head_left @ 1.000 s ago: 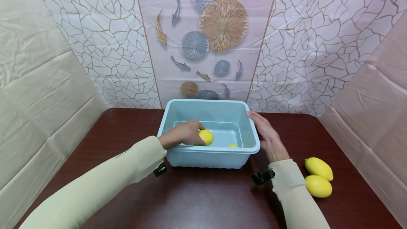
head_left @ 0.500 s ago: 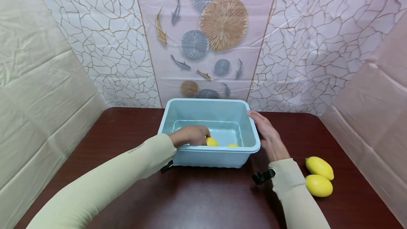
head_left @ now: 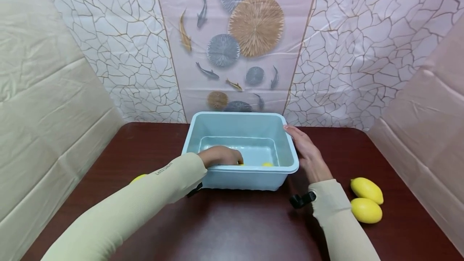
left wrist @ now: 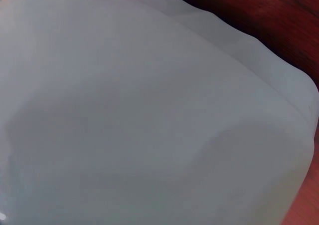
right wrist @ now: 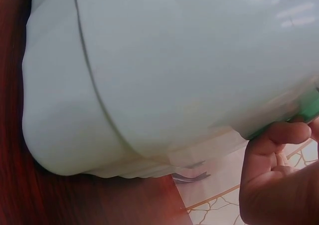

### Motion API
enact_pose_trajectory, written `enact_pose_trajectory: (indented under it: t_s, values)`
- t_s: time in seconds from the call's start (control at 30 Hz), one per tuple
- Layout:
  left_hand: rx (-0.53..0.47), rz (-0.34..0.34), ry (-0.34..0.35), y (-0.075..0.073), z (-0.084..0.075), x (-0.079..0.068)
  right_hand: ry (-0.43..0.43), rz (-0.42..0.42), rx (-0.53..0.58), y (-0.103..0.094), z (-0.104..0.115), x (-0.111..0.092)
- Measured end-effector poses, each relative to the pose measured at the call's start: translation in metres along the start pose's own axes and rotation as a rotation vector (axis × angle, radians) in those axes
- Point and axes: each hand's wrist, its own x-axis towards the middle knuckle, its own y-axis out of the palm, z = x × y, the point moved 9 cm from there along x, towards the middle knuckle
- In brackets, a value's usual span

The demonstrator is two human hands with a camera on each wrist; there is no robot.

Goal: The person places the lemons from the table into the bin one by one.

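Observation:
A light blue plastic basin (head_left: 239, 178) stands at the back of the table. Reaching over its front wall, my left hand (head_left: 222, 156) is down inside with curled fingers. Only a yellow sliver of the lemon (head_left: 241, 164) shows at those fingertips; the front wall hides the rest. Another lemon (head_left: 267, 164) lies in the basin to the right, mostly hidden. My right hand (head_left: 306, 152) grips the basin's right rim, and the right wrist view shows its bent thumb (right wrist: 289, 133) at the edge. The left wrist view is mostly filled by the basin's outer wall (left wrist: 149, 95).
Two lemons, one farther back (head_left: 367, 190) and one nearer (head_left: 367, 210), lie on the table (head_left: 235, 220) beside my right forearm. Behind my left sleeve peeks a yellow object (head_left: 139, 177), probably a lemon. A patterned wall covering (head_left: 255, 27) hangs close behind the basin.
My left hand has lowered the lemon toward the basin floor and moved slightly right. The yellow object behind the left sleeve has come into view. My right hand keeps its grip on the rim.

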Motion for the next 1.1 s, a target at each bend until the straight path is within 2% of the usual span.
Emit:
enact_pose_trajectory:
  t_s: [0.23,0.4,0.67,1.0,1.1]
  values:
    - [0.032,0.051,0.016,0.0057,-0.0030,-0.0002,0.012,0.001,-0.012,-0.0028,-0.0028,-0.0012]
    - [0.054,0.066,-0.009,0.0073,-0.0009,-0.0016,0.017,0.016,-0.012,-0.0005,-0.0041,-0.0003]
    - [0.022,0.043,-0.047,0.0054,0.0031,-0.0015,0.009,0.002,-0.008,-0.0011,-0.0011,0.0017]
    - [-0.045,0.034,-0.039,0.0057,0.0010,-0.0007,0.013,0.009,-0.041,-0.0006,0.0006,0.0000]
    - [-0.038,0.019,-0.028,0.0038,-0.0008,-0.0004,0.012,-0.008,-0.050,-0.0011,0.0020,-0.0001]
